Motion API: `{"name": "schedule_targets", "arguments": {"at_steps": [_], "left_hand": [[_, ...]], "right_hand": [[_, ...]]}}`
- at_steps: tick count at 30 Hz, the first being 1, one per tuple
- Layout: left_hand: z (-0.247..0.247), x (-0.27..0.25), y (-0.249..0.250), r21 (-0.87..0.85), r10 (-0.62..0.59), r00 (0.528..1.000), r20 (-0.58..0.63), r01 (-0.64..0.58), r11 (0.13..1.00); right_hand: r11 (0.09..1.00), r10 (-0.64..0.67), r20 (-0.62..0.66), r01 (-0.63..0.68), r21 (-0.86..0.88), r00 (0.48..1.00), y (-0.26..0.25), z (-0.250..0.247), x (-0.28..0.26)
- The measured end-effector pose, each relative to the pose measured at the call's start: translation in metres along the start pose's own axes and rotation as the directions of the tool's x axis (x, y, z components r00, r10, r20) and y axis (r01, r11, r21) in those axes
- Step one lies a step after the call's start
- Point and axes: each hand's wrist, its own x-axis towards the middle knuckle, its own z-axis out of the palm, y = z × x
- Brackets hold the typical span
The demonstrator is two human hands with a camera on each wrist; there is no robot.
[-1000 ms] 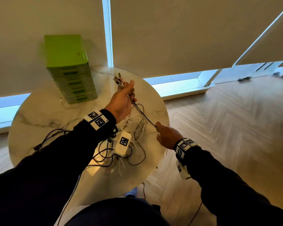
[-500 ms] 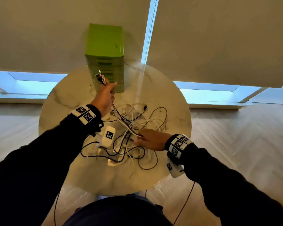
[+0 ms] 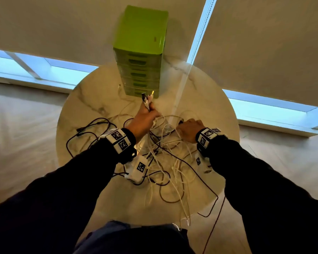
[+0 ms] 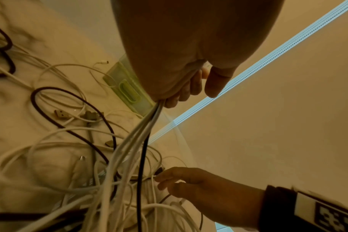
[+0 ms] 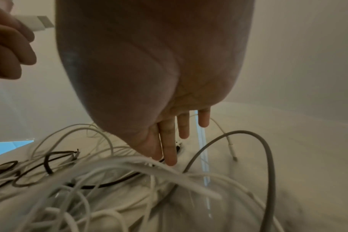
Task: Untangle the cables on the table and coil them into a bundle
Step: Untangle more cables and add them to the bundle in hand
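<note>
A tangle of white and dark cables [image 3: 165, 158] lies on the round marble table [image 3: 84, 107]. My left hand [image 3: 143, 121] is raised over the pile and grips a bunch of cable ends [image 4: 149, 122]. Their plugs [image 3: 147, 99] stick up above the fist. Most of the bunch is white and one cable is black. My right hand [image 3: 189, 129] reaches into the far right of the pile with straight fingers [image 5: 170, 157]. Its thumb and index fingertip touch a black cable beside its plug [image 5: 178, 146], also seen in the left wrist view [image 4: 160, 170].
A green drawer box [image 3: 141, 52] stands at the back of the table, just beyond my left hand. Loose loops [image 3: 92, 129] spread over the left side. A dark cable [image 3: 215, 226] hangs over the front right edge towards the floor.
My right hand has left the taut cable at the table's right edge and moved onto the pile, then further back to the black plug. My left hand keeps its bunch raised.
</note>
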Motion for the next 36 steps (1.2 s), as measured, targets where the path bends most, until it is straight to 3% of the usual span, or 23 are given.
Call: {"name": "schedule_targets", "arguments": {"at_steps": [2,6,9,11,14,16,18,20,23,26,30,33,36], "left_hand": [[0.004,0.000,-0.004,0.033,0.001,0.999,0.036,-0.002,0.999],[0.012,0.001,-0.011,0.052,0.006,0.997,0.071,-0.010,0.999],[0.015,0.003,-0.012,0.035,-0.010,0.997,0.074,0.008,0.999],[0.017,0.004,-0.013,0.016,-0.018,0.998,0.066,0.017,1.000],[0.019,0.005,-0.015,-0.002,-0.024,0.998,0.059,0.024,1.000],[0.020,0.006,-0.016,0.003,-0.031,0.998,0.048,0.030,1.000],[0.020,0.008,-0.018,0.009,-0.040,0.998,0.043,0.040,0.999],[0.021,0.008,-0.018,0.000,-0.038,0.998,0.046,0.039,0.999],[0.020,0.008,-0.017,0.005,-0.037,0.998,0.051,0.037,0.999],[0.020,0.007,-0.018,0.022,-0.052,0.998,0.045,0.051,0.998],[0.020,0.008,-0.023,0.048,-0.062,0.997,0.037,0.061,0.997],[0.019,0.006,-0.024,0.055,-0.038,0.997,0.066,0.035,0.998],[0.020,0.005,-0.019,0.083,-0.018,0.997,0.073,0.011,0.996]], "right_hand": [[0.999,0.004,-0.037,-0.006,-0.045,0.999,0.007,0.005,0.004],[0.999,-0.040,-0.262,0.039,-0.009,0.964,0.013,0.016,0.015],[0.991,-0.025,-0.168,0.002,-0.137,0.985,0.011,0.012,0.024],[0.992,-0.027,-0.151,0.007,-0.130,0.988,0.013,0.006,0.027],[0.976,0.013,-0.295,0.052,0.210,0.955,0.018,-0.005,0.030],[0.879,0.102,-0.400,0.106,0.465,0.911,0.019,-0.010,0.035],[0.828,0.120,-0.362,0.109,0.551,0.924,0.020,-0.011,0.041],[0.878,0.042,-0.232,0.075,0.473,0.972,0.022,-0.006,0.041],[0.991,-0.092,-0.156,0.106,0.084,0.983,0.023,0.008,0.033],[0.984,-0.139,-0.167,0.118,-0.131,0.976,0.023,0.017,0.031],[0.970,-0.123,-0.059,0.107,-0.218,0.991,0.028,0.020,0.029],[0.993,-0.082,-0.004,0.082,-0.085,0.997,0.032,0.020,0.018],[0.941,-0.030,-0.208,0.098,0.324,0.978,0.038,0.009,0.005]]}}
